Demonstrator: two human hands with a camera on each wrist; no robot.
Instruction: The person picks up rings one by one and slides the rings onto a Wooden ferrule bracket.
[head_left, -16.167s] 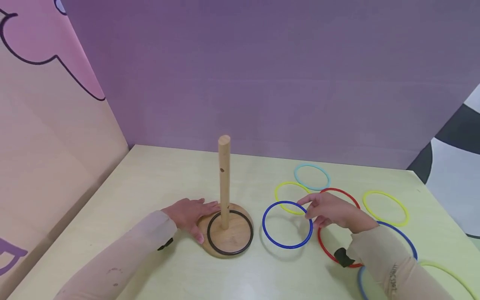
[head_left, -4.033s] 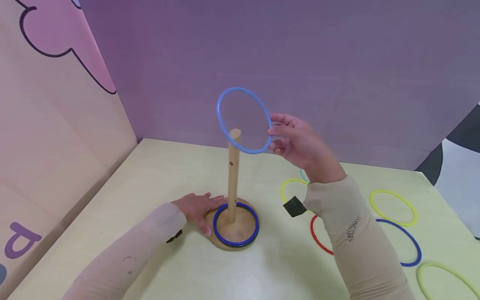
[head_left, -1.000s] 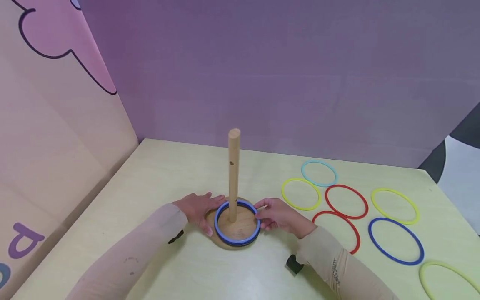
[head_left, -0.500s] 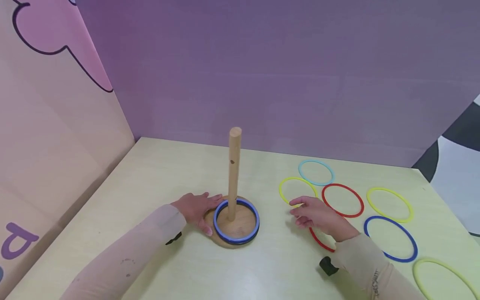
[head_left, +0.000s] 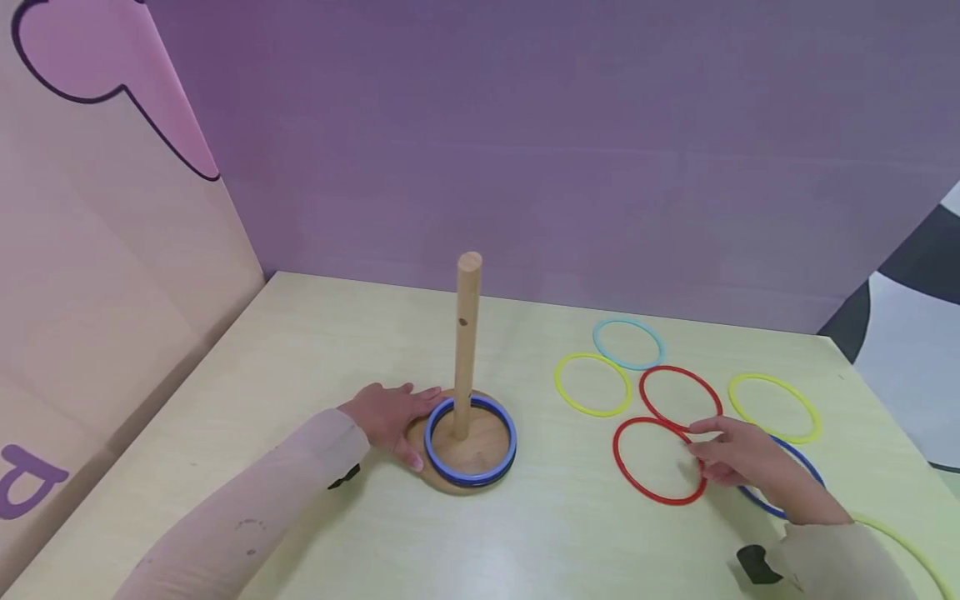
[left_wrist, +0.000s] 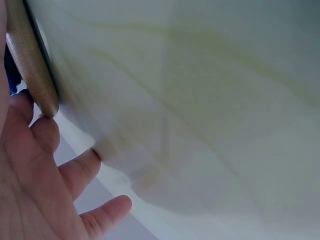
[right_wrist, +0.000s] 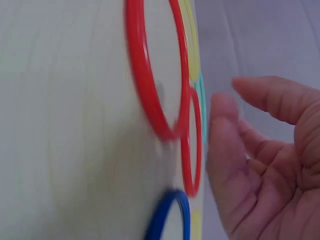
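Note:
A wooden peg [head_left: 467,333] stands on a round wooden base [head_left: 465,454]. Around the peg lie stacked rings, a light blue ring [head_left: 428,439] uppermost. My left hand [head_left: 390,414] lies flat with its fingers on the base's left edge; the left wrist view shows that palm [left_wrist: 30,190] beside the base rim [left_wrist: 27,65]. My right hand [head_left: 738,458] holds nothing, its fingers relaxed by the right edge of the near red ring [head_left: 617,458] and above a dark blue ring [head_left: 759,505]. In the right wrist view the right hand [right_wrist: 230,115] is off the table next to the red ring [right_wrist: 150,85].
Loose rings lie to the right on the pale table [head_left: 315,350]: a yellow ring [head_left: 557,383], a cyan ring [head_left: 596,337], a second red ring [head_left: 678,367], another yellow ring [head_left: 765,377] and a yellow ring [head_left: 911,546] at the front right corner. Purple and pink panels wall the back and left.
My right hand has left the light blue ring on the base and moved right to the loose rings. My left hand has stayed on the base.

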